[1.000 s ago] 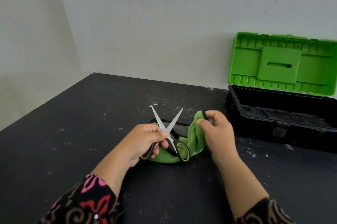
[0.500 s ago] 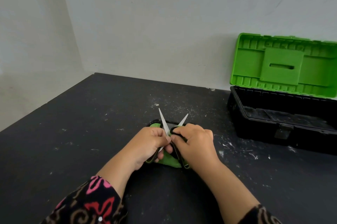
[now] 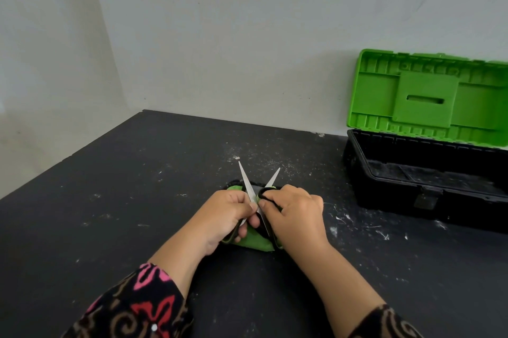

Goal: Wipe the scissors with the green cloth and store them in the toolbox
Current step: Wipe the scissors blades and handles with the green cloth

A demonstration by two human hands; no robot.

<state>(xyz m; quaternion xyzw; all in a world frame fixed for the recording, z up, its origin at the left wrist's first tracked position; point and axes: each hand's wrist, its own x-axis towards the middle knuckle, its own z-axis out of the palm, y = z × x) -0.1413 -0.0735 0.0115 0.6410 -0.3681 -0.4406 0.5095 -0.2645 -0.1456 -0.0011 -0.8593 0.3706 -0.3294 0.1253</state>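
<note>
Since a second ago the right hand (image 3: 295, 212) has crossed from about 3 o'clock of the scissors (image 3: 245, 181), where it held a corner of the green cloth (image 3: 257, 241) lifted clear, and now sits knuckle to knuckle with the left hand (image 3: 226, 216) at the middle of the table (image 3: 110, 200). Over the last half second little has shifted. The left hand's fingers are curled round one handle of the scissors, its thumb lying on top near the pivot. The blades stand spread in a V, one tip pointing to 11 o'clock and the other to 1 o'clock, both tilted up off the tabletop. The right hand's fingers are bent tight, thumb and forefinger pinching a fold of the cloth with a black loop on it against the right-hand blade just above the crossing. How much cloth lies inside that hand is hidden. The rest of the cloth is bunched under both hands, with green showing at 6 o'clock below the palms and a small patch at 11 o'clock beside the left knuckles. The toolbox (image 3: 390, 201) sits at 2 o'clock from the hands, well apart from them, against the wall (image 3: 247, 35). Its green lid (image 3: 428, 98) is swung upright and its black tub is open. White flecks (image 3: 341, 218) dot the dark surface between the hands and the box. A patterned sleeve (image 3: 143, 302) covers the left forearm at 7 o'clock.
</note>
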